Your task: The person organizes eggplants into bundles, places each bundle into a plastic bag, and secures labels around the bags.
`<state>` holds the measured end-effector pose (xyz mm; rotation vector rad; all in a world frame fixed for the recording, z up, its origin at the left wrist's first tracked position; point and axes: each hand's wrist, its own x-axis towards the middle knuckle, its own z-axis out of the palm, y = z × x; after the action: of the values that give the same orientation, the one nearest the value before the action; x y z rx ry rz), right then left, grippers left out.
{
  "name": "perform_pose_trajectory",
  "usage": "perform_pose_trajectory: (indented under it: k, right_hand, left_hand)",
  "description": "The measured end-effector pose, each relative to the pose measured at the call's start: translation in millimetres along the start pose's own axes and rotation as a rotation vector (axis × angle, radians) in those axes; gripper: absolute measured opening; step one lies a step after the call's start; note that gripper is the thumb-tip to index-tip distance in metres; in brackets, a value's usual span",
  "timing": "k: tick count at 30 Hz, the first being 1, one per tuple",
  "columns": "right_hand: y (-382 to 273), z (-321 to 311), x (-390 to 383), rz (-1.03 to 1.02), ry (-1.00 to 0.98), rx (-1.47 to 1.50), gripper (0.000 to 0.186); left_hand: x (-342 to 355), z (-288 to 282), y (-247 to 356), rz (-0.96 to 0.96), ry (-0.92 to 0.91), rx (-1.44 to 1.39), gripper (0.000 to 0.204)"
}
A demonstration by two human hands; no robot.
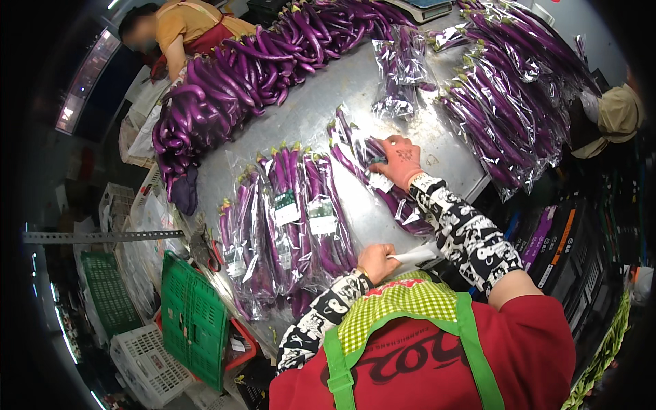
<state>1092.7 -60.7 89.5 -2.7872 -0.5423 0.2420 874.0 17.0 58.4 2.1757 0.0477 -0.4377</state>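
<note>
My right hand [402,158], in an orange-pink glove, curls over a clear bag of long purple eggplants [347,149] lying aslant on the metal table. A white label [380,182] shows on that bag beside the thumb. Close to my apron, my bare left hand [377,262] is closed on the end of a white strip [414,255], which looks like paper or film. Left of these, several bagged eggplants [279,239] lie side by side, with green-and-white labels [322,217] on some.
Loose eggplants [273,61] are heaped along the far left edge, where a co-worker [195,27] bends over. More bagged eggplants [509,113] are piled at right. Scissors [213,253] lie at the left edge, near a green crate [193,321]. A scale [420,8] stands at the back.
</note>
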Motion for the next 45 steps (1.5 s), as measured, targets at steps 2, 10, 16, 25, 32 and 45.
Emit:
perform_pose_trajectory:
  k: [2,10,16,25,32,45]
  right_hand:
    - [1,1,0,0.074,0.092,-0.043,0.110]
    - [17,17,-34,0.044,-0.230,0.077,0.113]
    - [40,17,10,0.157,-0.245,0.534,0.071]
    - [12,-16,14,0.127,-0.346,1.289,0.041]
    - [38,48,27,0.212,-0.003,0.639,0.079]
    - [-31,-36,-119,-0.434,-0.930,0.582,0.056]
  left_hand:
    - [-3,2,-7,0.024,0.046,-0.225,0.019]
    - [2,-20,46,0.306,0.060,-0.735,0.015]
    - [-4,-27,69,0.372,-0.159,-0.697,0.011]
    - [-25,-58,47,0.464,0.375,-0.258,0.003]
    - [-23,-27,37,0.498,0.362,-0.284,0.011]
    - [-50,-68,1,0.172,0.393,-0.454,0.019]
